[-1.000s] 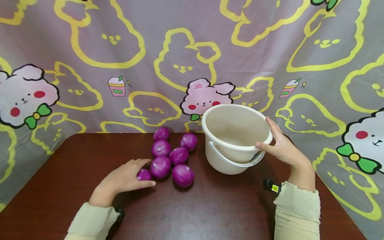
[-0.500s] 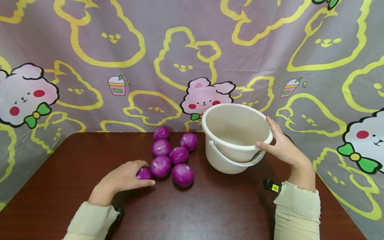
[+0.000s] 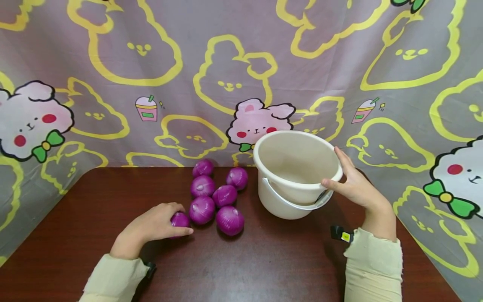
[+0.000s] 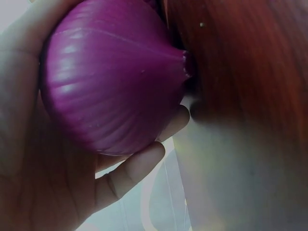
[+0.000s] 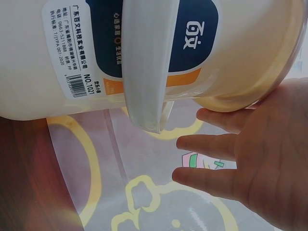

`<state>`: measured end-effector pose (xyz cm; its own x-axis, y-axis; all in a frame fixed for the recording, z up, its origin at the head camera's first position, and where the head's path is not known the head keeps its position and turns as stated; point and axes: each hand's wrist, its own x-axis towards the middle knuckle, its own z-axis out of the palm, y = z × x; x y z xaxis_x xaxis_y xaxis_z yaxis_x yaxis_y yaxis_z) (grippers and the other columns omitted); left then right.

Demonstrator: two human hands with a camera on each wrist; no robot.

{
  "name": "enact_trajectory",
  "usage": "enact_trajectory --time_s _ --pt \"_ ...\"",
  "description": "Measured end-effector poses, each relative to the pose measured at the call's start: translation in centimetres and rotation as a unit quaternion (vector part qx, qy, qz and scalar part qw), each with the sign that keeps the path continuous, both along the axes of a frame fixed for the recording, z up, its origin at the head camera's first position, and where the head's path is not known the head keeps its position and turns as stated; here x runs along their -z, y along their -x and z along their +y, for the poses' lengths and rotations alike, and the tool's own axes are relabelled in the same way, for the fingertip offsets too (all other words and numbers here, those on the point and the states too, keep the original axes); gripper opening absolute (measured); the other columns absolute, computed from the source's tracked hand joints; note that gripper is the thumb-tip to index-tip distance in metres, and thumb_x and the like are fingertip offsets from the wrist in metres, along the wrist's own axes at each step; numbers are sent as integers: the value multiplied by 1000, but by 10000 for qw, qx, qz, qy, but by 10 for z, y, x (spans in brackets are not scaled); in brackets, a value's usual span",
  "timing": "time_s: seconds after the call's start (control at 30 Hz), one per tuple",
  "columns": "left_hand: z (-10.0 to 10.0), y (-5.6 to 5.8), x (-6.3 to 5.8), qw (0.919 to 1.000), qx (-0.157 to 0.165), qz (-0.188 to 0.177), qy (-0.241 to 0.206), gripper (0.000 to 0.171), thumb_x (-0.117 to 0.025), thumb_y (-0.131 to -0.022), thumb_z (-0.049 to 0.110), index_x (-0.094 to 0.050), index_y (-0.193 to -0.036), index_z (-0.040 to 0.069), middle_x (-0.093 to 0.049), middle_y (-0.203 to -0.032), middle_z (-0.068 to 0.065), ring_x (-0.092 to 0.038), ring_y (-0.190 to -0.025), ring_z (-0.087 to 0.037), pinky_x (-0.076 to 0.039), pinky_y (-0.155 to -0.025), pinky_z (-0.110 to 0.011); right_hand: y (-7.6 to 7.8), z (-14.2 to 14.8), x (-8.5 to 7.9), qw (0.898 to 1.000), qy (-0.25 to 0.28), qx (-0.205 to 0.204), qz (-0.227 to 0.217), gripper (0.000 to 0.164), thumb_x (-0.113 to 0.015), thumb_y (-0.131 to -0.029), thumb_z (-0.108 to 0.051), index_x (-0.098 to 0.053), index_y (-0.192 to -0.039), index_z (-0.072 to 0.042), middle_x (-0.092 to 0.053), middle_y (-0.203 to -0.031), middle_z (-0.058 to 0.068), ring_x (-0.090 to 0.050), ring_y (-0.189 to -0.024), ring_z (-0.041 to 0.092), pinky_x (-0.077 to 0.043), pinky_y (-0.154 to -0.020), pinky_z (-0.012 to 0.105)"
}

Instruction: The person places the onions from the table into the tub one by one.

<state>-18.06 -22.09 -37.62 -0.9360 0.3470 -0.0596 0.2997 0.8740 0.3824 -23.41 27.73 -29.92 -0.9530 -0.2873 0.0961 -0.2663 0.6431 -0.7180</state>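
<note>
My left hand (image 3: 152, 224) curls its fingers and thumb round a red onion (image 4: 113, 79) at the near left of the onion group. In the left wrist view this onion fills the palm, its stem tip pointing toward the tabletop. My right hand (image 3: 352, 184) rests against the rim of a cream plastic bucket (image 3: 288, 205), thumb and index finger spread along the edge. In the right wrist view its other fingers (image 5: 207, 180) stretch out straight below the rim. The bucket's handle (image 3: 286, 200) hangs down its near side, and the visible interior is bare.
Several more red onions (image 3: 202, 209) lie in a loose group between the left hand and the bucket. They stand on a dark brown table (image 3: 256, 268). A patterned cloth (image 3: 188, 84) with cartoon animals hangs right behind its far edge.
The left hand has closed its fingers in round the onion and shifted it very slightly left, away from its neighbour. The right hand, the bucket and the other onions stay in place.
</note>
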Motion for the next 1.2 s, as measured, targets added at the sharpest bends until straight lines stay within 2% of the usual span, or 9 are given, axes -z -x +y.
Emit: enact_trajectory --time_s 0.3,0.63,0.87,1.2 --pt "-1 2 -3 9997 60 -153 -171 53 -80 -74 51 -65 -100 8 -61 -81 3 -54 -71 -9 -48 -58 -23 0 -1 -2 9999 -50 -17 106 108 -71 -87 -38 4 -160 -15 2 -167 19 -14 -147 50 -21 -111 74" --pt "0 3 -7 9997 70 -194 -148 53 -81 -74 51 -65 -100 7 -61 -81 2 -54 -70 -9 -48 -57 -23 1 -1 -2 9999 -56 -13 133 108 -71 -86 -37 4 -161 -15 1 -167 19 -14 -148 50 -20 -111 74" --pt "-1 3 -8 9999 75 -89 -41 54 -80 -73 52 -66 -100 7 -62 -83 2 -55 -72 -10 -48 -59 -24 1 0 -1 9999 -56 -20 127 108 -71 -86 -38 4 -161 -15 1 -167 19 -11 -149 50 -19 -111 74" --pt "-3 0 -17 9998 100 154 -21 50 -81 -72 52 -66 -97 11 -63 -84 3 -56 -74 -9 -49 -60 -24 -1 0 -1 10000 -38 -1 74 108 -71 -87 -38 4 -160 -15 2 -167 19 -12 -148 50 -20 -111 75"
